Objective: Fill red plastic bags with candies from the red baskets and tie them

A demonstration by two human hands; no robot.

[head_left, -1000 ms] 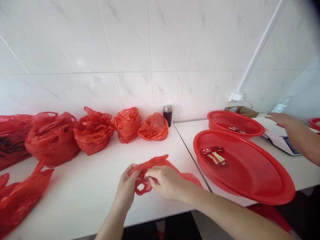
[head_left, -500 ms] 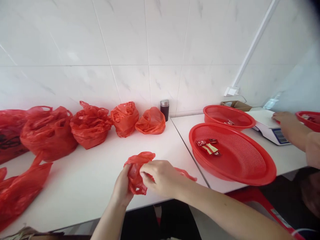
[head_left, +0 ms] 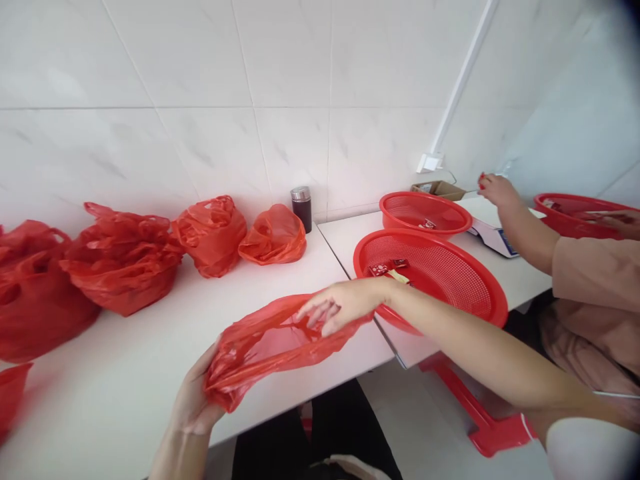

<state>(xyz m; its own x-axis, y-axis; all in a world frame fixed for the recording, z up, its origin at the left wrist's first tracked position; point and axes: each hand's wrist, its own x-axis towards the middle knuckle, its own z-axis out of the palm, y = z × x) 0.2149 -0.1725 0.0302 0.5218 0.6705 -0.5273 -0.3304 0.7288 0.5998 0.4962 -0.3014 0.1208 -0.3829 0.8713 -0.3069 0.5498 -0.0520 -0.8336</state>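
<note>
A thin red plastic bag (head_left: 270, 343) is stretched out over the front edge of the white table (head_left: 125, 360). My left hand (head_left: 193, 403) is closed on its lower left end. My right hand (head_left: 337, 308) is at the bag's upper right end, fingers spread and curled into the plastic, holding it up. Just right of that hand sits a large red mesh basket (head_left: 450, 293) with a few small packets (head_left: 390, 270) in it.
Several filled red bags (head_left: 125, 260) line the tiled wall, beside a dark jar (head_left: 302, 208). A second red basket (head_left: 425, 213) stands further back. Another person's hand (head_left: 495, 190) reaches over a white scale (head_left: 493, 233); a third basket (head_left: 585, 213) is far right.
The bag was bunched between both hands; now it is pulled out long, my right hand having moved up and right, my left down and left. The view turned right. The other person's arm came closer.
</note>
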